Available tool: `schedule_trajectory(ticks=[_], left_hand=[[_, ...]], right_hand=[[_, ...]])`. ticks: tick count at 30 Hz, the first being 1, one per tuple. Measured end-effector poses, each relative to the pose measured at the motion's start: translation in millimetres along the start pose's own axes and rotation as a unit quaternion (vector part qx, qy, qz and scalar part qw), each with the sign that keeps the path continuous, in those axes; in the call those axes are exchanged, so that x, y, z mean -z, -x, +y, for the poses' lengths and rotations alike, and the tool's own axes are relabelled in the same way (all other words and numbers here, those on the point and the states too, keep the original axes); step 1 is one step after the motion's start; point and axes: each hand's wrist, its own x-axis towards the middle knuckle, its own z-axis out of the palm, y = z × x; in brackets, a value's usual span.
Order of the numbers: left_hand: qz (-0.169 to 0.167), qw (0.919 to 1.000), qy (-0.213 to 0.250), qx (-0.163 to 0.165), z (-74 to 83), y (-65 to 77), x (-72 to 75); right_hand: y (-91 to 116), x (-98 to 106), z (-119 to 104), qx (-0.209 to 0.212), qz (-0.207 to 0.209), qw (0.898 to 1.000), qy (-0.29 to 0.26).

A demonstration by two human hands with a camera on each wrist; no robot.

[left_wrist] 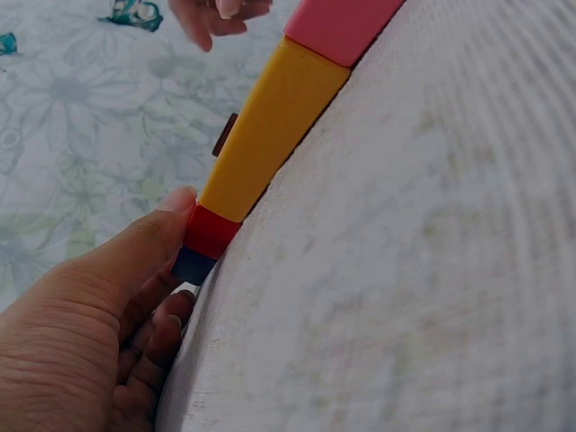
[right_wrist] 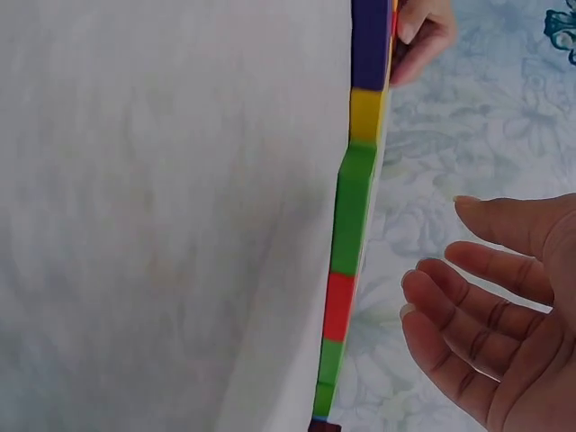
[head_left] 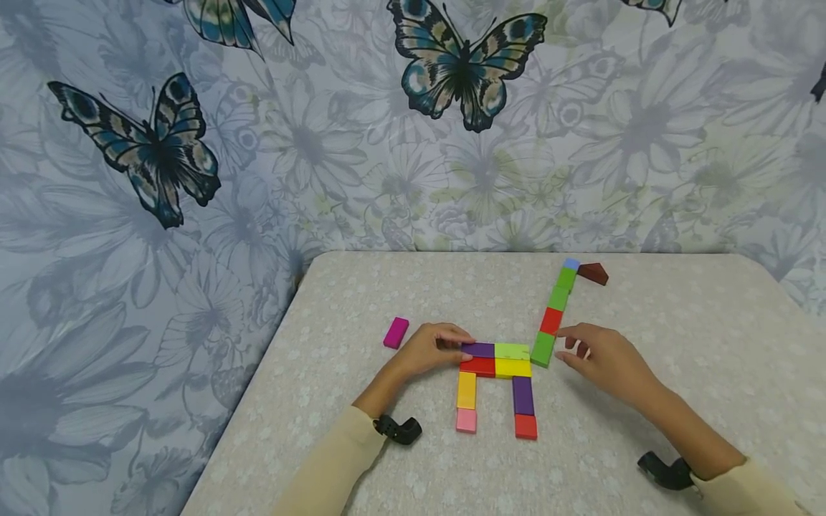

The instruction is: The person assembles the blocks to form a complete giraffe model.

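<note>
In the head view my left hand pinches the left end of a block row, thumb by a red block and fingertips at a purple block. A lime block and a yellow block continue that row. My right hand hovers with loosely bent fingers right of a green block, holding nothing. From there a slanting line runs up through a red block and more green to a blue block. A brown block touches its top.
Below the row hang two columns: an orange-yellow block over a pink one, and a purple block over a red one. A magenta block lies apart at left. The patterned tabletop meets a butterfly wall behind.
</note>
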Motion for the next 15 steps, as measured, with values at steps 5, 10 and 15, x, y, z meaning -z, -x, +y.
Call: schedule_trajectory(ticks=[5,10,15], left_hand=[[-0.002,1.0000,0.008,0.005,-0.5,1.4,0.7],[-0.006,1.0000,0.008,0.000,-0.3,0.8,0.0],[-0.003,1.0000,0.006,0.000,0.7,1.1,0.0]], right_hand=[[-1.6,-12.4,-2.4,0.021,-0.016,0.999,-0.026],[-3.4,-19.4,-0.1,0.023,-0.043,0.998,-0.051],[-6.4,-21.4,1.0,0.020,-0.088,0.994,-0.068]])
